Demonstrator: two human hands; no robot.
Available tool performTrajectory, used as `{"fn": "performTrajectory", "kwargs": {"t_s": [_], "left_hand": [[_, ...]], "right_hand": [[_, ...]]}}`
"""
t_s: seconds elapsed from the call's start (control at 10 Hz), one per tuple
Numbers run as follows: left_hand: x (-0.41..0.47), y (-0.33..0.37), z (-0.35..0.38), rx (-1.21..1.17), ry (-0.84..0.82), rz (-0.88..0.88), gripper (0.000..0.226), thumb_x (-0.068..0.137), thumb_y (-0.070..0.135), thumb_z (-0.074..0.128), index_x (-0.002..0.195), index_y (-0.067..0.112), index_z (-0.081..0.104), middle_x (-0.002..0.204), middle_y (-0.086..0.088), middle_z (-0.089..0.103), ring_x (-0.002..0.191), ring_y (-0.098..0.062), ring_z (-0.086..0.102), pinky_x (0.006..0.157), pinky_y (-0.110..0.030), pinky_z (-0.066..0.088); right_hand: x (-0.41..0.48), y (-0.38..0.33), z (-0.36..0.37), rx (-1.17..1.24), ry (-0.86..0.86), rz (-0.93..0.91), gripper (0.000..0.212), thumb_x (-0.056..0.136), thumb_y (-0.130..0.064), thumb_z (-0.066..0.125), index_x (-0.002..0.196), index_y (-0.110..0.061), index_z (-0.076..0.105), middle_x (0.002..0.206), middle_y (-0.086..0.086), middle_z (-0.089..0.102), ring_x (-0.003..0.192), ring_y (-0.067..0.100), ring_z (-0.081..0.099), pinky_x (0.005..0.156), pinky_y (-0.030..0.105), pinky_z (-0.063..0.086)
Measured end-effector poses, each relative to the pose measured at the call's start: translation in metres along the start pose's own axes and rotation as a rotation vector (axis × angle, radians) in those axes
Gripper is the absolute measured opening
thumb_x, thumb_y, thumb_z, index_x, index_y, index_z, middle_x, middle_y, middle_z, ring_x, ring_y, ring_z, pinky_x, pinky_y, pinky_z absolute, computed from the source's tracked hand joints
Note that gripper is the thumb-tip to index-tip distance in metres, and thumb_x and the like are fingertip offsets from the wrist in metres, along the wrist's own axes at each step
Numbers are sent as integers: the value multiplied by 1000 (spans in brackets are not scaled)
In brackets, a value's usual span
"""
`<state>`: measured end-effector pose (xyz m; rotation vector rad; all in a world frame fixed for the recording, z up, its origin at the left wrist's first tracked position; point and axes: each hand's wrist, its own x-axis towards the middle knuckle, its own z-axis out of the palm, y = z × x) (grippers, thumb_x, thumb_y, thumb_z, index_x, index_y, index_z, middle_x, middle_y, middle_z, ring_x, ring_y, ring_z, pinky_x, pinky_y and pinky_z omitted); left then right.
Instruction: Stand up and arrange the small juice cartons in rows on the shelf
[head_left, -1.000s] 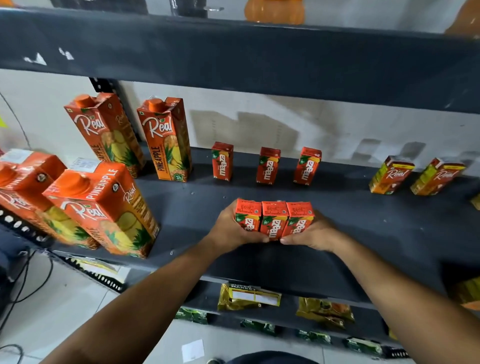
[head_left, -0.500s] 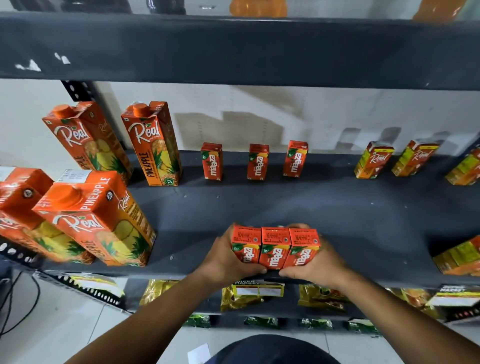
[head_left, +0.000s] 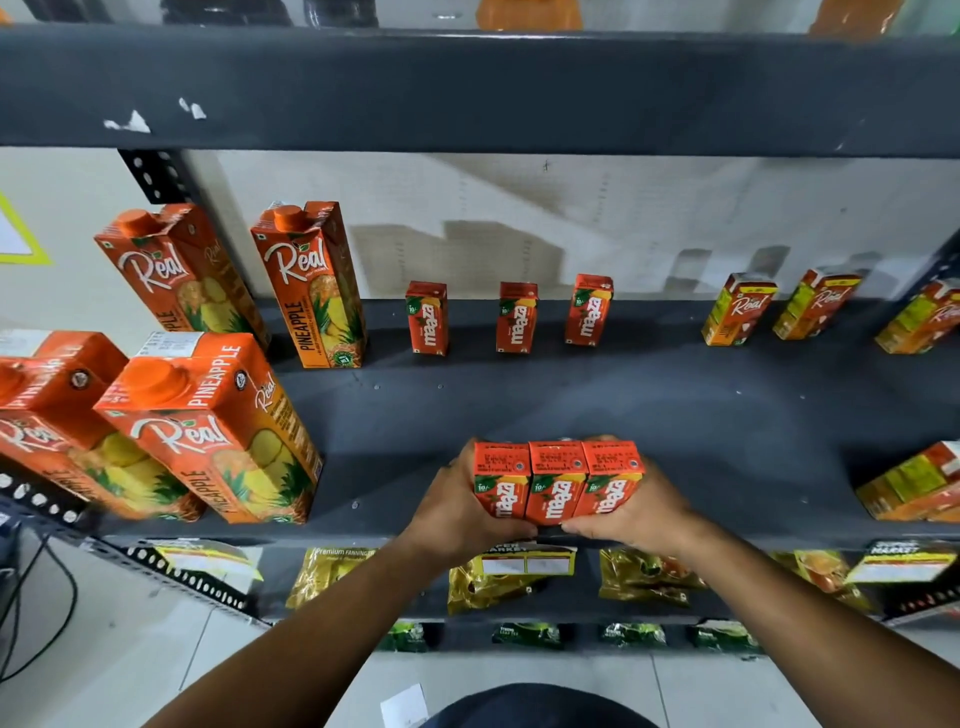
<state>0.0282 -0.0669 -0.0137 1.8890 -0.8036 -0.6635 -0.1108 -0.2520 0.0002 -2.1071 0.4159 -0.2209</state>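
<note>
1. Up close, three small Maaza juice cartons (head_left: 557, 480) stand pressed side by side at the near edge of the dark grey shelf (head_left: 701, 415), their tops toward the camera.
2. Each carton is orange-red with a green leaf mark, a "10/-" price tag and the white word "maaza" running up its front; printed code lines and a small round straw spot show on the flat tops.
3. Left hand (head_left: 457, 512) wraps the left end of the trio, thumb along the front bottom edge, fingers closed against the carton's side.
4. Right hand (head_left: 641, 512) mirrors it on the right end, fingers clamped on the outer carton, so the three are squeezed together between both hands.
5. Far back, three more Maaza cartons (head_left: 517, 318) stand upright in a spaced row against the wall, apart from one another.
6. To the left, four large Real pineapple cartons (head_left: 218, 431) stand in two pairs, two near and two far.
7. To the right, three small Real cartons (head_left: 740, 309) line the far edge, and another yellow-and-orange carton (head_left: 914, 483) sits near the right border, partly cut off.
8. Below, packets (head_left: 511, 574) lie on a lower shelf.
</note>
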Motion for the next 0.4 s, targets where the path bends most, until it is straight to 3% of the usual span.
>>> {"fn": "performTrajectory", "kwargs": {"t_s": [0.1,0.2,0.3,0.4], "left_hand": [[0,1,-1,-23,2,-21,79,36,35,94,93,59,44,90,29,67,82,5,66,74,-27,55],[-2,1,-1,-34,-16,6,91,32,40,94,100,64,39,100,20,68,91,4,65,80,-32,56],[-14,3,-9,-2,5,259,124,44,39,94,140,44,16,146,0,38,130,-12,44,102,-45,44],[-24,14,-15,22,109,411,113,67,50,80,148,29,4,157,-9,17,143,-20,22,111,-55,30]], "right_hand": [[2,3,0,3,-12,6,79,40,-44,90,105,-60,49,101,-31,66,89,-2,67,77,22,54],[3,5,-1,-10,-37,24,92,36,-43,93,112,-64,43,104,-29,66,95,0,66,79,23,55],[-3,2,-12,50,-55,39,133,26,-43,96,133,-64,20,122,-17,61,112,4,60,91,28,50],[-16,-7,-19,159,37,-22,132,36,-53,92,140,-55,11,137,-4,51,123,11,53,99,35,44]]}}
